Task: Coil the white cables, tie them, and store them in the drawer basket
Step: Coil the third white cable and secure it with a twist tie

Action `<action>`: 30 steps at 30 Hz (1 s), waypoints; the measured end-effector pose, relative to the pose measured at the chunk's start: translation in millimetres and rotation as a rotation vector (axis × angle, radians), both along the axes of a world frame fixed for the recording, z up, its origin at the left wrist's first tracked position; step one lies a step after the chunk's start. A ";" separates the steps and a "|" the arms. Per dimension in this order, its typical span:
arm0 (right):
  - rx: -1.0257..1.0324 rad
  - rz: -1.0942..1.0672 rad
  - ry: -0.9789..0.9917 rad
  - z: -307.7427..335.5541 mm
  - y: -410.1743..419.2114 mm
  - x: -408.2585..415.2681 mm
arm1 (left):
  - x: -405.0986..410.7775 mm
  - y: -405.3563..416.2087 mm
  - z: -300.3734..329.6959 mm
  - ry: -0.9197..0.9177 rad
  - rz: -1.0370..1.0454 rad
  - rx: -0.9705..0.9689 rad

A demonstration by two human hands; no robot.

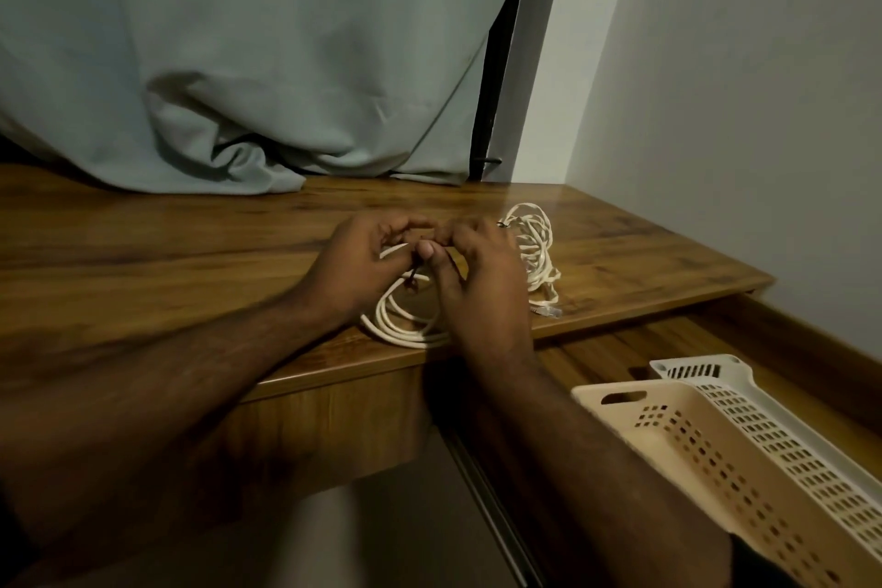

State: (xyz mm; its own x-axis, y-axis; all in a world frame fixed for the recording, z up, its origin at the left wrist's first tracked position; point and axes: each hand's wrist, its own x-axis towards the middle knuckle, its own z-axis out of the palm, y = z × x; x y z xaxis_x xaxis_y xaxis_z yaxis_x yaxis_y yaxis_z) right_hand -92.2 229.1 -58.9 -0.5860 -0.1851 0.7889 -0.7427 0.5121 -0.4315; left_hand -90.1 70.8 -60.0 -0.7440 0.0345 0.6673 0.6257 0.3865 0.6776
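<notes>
while both hands work over the near coil: left hand [355, 265] and right hand [477, 282] close together, fingers curled, pinching a thin dark tie [414, 279] at the top of the coiled white cable [405, 325]. cannot tell whether the tie is twisted closed. coil flat on the wooden desktop [191, 253], close to its front edge, partly hidden under the right hand.

second white cable [537, 248] just beyond the right hand, on the same desktop: looped, with what looks like a small dark tie near its top, plug end trailing toward the desk edge. judged as already bundled, not certain.

progress, judged: coiling done on both, tying in hand on the near one, storing not yet begun. nothing seen lying in the beige basket [692, 454] or the white basket [763, 415] beside it, though only part of each shows.

edges and room: baskets low and to the right, in the pulled-out drawer below the desktop. drop from desk edge to drawer lies directly right of the near coil. wall close on the right, curtain [262, 62] bunched at the back, well apart from the hands. open desktop to the left. path to the baskets short, over the front-right edge; trailing plug likely to catch there.
</notes>
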 end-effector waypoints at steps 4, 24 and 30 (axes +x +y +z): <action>0.035 0.010 -0.016 -4.5 -4.0 3.0 | 1.1 0.4 1.4 0.054 0.078 -0.048; 0.234 -0.111 0.012 -4.0 2.2 19.2 | 12.7 22.5 2.5 -0.463 -0.210 0.470; 0.246 -0.114 0.054 -8.6 2.0 9.3 | 7.6 7.9 1.3 -0.840 -0.433 0.673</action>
